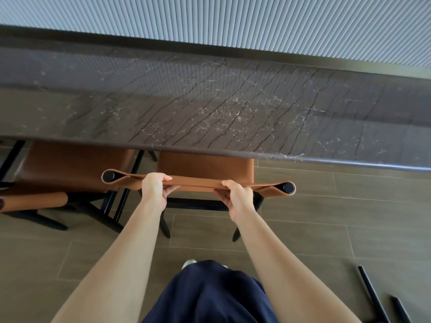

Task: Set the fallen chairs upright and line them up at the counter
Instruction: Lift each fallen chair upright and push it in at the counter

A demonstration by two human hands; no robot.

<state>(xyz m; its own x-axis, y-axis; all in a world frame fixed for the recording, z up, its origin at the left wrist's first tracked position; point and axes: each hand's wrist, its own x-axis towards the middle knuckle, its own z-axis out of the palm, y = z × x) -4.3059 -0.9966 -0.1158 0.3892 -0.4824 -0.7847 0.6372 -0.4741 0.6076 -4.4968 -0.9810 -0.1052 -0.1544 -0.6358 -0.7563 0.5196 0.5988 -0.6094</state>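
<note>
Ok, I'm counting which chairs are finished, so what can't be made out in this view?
Head view only:
- Middle chair, gripped by the left hand and right hand: its seat front is hidden under the counter.
- Left chair: cut off by the frame's left edge and partly under the counter.
- Black legs at bottom right: cropped by the frame edge, so whether they belong to a fallen chair is unclear.

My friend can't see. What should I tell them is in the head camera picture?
A person's left-hand grip and right-hand grip hold the backrest top of an upright brown chair, its seat partly under a dark stone counter. A second chair stands to its left; thin black legs show at lower right.
</note>
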